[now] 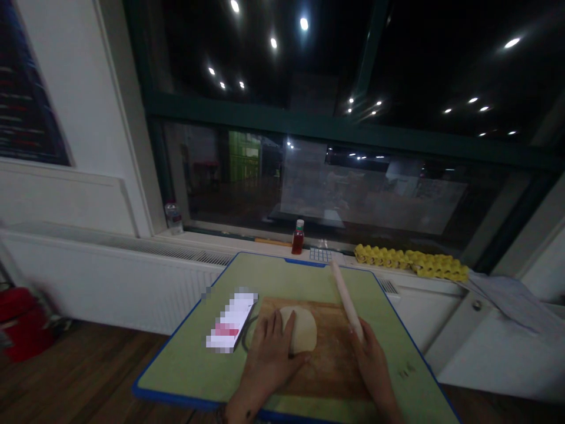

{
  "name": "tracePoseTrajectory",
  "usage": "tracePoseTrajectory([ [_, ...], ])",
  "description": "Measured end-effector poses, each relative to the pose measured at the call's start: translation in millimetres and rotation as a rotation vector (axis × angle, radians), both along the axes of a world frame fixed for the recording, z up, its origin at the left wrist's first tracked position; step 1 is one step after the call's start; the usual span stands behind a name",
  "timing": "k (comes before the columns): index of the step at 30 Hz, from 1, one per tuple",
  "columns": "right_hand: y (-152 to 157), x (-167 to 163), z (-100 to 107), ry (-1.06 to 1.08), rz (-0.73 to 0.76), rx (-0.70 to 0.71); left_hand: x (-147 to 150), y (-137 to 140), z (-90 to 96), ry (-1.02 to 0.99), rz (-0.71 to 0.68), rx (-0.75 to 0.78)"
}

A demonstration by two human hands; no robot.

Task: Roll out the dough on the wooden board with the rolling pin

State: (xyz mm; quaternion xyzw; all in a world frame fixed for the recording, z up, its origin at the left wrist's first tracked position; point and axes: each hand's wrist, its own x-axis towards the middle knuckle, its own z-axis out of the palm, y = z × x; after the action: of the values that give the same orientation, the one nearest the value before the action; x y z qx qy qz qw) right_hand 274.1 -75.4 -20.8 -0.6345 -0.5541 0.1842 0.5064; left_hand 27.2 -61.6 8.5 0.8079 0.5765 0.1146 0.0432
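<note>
A round, flat sheet of pale dough [305, 330] lies on a wooden board [333, 374]. My left hand [269, 356] rests on the dough's left side, fingers stretched out, covering part of it and of the board. At the board's right edge, my right hand [369, 350] is closed around the near end of a light wooden rolling pin [345, 291]. The pin slants away toward the table's far edge, apart from the dough. Beneath all this is a pale green table [273, 271] with a blue rim.
A phone-like slab with a blurred screen [232, 324] lies left of the board. On the windowsill are a red bottle [298, 238], yellow egg trays [410, 261] and a clear bottle [173, 219]. A radiator [110, 282] runs along the wall. A red container [22, 324] stands at the far left.
</note>
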Motion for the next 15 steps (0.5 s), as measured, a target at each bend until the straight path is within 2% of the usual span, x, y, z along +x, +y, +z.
tracePoseTrajectory([
  [15,3,-2,-4,-0.024,0.008,-0.008,-7,16,11.2,-0.104,-0.131,-0.212],
])
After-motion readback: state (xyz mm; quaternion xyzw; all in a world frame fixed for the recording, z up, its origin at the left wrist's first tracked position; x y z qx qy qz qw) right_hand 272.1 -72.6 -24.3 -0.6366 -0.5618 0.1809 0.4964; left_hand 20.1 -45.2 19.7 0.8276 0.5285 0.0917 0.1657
